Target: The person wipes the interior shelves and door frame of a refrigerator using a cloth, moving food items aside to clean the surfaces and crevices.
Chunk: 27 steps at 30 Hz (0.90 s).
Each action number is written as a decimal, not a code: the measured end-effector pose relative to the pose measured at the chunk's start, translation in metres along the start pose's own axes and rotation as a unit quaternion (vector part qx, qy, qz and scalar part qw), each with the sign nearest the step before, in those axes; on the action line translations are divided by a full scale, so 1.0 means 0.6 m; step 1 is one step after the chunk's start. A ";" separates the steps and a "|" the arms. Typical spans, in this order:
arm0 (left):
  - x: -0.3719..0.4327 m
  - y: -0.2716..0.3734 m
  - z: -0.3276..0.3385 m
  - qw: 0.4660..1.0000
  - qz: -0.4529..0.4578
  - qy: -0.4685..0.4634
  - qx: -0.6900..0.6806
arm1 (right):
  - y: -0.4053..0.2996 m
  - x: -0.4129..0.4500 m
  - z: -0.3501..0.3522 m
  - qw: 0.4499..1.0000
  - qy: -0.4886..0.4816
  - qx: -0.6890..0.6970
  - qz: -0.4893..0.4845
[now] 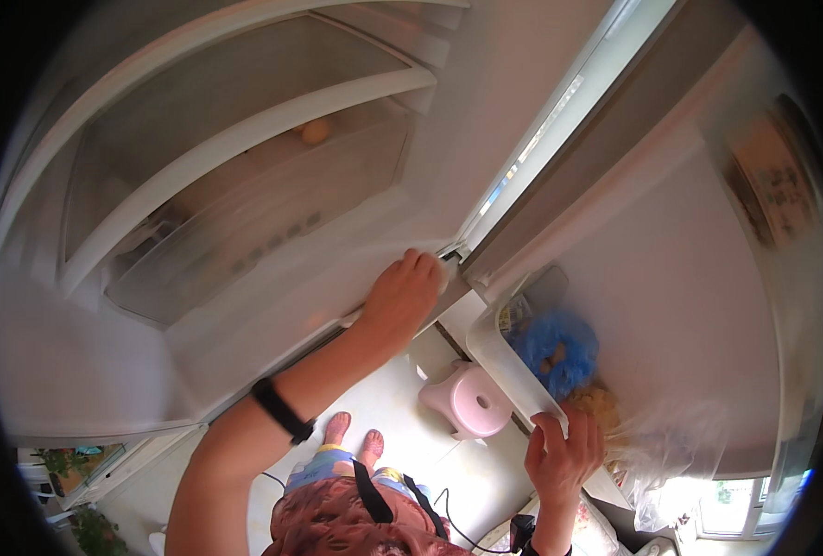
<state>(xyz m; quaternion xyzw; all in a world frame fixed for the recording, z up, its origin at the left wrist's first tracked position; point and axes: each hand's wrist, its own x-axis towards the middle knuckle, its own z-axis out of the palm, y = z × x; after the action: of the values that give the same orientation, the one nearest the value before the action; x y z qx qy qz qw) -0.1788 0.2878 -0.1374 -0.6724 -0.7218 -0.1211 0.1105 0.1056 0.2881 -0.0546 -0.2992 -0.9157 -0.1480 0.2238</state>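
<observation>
I face an open refrigerator with its door swung out to the right. My left hand (406, 288) is curled at the cabinet's lower front corner, beside the hinge (451, 256). Under its fingertips shows a small pale thing (443, 275), blurred and mostly hidden, perhaps a cloth. On the door side, my right hand (566, 448) grips the rim of the white door bin (484, 337), fingers over the edge. In that bin lie a blue plastic bag (561, 347), a yellowish bagged item (596, 406) and clear plastic bags (682, 445).
Inside the cabinet are a clear drawer (265, 229) with a round orange item (315, 131) and a white-edged shelf (258, 156). A jar-like container (773, 174) bearing writing sits higher on the door. Below the door bin stands a pink plastic stool (470, 399); a thin cable (463, 532) hangs near my right wrist.
</observation>
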 end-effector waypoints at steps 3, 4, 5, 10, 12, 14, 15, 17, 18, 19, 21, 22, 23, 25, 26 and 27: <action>0.038 -0.001 0.069 0.999 -0.007 0.045 0.024 | -0.012 0.010 -0.002 1.000 0.010 0.003 -0.013; 0.046 0.005 0.081 0.999 0.011 0.012 0.031 | -0.012 0.010 -0.003 1.000 0.011 0.004 -0.011; 0.047 0.011 0.092 1.000 0.008 0.011 0.028 | -0.013 0.009 -0.003 1.000 0.008 0.003 -0.015; 0.035 0.009 0.120 0.994 0.063 0.088 0.008 | -0.005 0.003 0.001 1.000 -0.002 -0.014 -0.006; 0.053 0.017 0.112 0.997 0.050 0.004 0.055 | -0.006 0.011 0.001 1.000 -0.005 -0.008 -0.007; 0.045 0.017 0.088 0.991 0.030 -0.080 0.106 | -0.009 0.011 -0.001 1.000 -0.006 0.002 -0.012; 0.039 0.024 0.082 0.988 0.012 -0.098 0.116 | -0.005 0.006 0.003 1.000 -0.007 0.007 -0.010; 0.015 0.028 0.063 0.985 -0.009 -0.116 0.131 | -0.001 0.005 0.004 1.000 -0.006 0.016 -0.011; -0.008 0.024 0.052 0.984 0.021 -0.111 0.136 | 0.003 0.004 0.002 1.000 -0.003 0.006 -0.016; -0.033 0.021 0.041 0.983 0.049 -0.107 0.142 | 0.004 0.003 0.000 1.000 0.000 -0.004 -0.022; -0.084 0.032 0.030 0.995 -0.006 -0.072 0.075 | 0.005 0.001 -0.003 1.000 -0.002 -0.009 -0.020; -0.094 0.032 0.017 0.997 -0.062 -0.036 0.007 | 0.003 0.003 -0.003 1.000 -0.004 -0.011 -0.019; -0.090 0.032 0.005 0.997 -0.062 -0.035 0.007 | 0.002 0.003 -0.002 1.000 -0.004 -0.012 -0.018; -0.060 0.034 -0.024 0.978 -0.015 -0.210 0.013 | 0.003 0.003 -0.001 1.000 -0.006 -0.008 -0.020; -0.034 0.031 -0.009 0.978 -0.015 -0.209 0.008 | 0.004 0.002 -0.001 1.000 -0.009 -0.012 -0.022; -0.007 0.016 0.010 0.999 -0.003 -0.052 0.006 | -0.001 0.005 0.000 1.000 -0.003 -0.008 -0.024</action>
<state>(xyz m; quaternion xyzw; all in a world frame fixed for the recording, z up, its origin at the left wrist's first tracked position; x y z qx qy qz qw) -0.1687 0.2866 -0.1440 -0.6750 -0.7292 -0.0820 0.0768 0.1031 0.2891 -0.0532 -0.2789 -0.9222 -0.1596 0.2153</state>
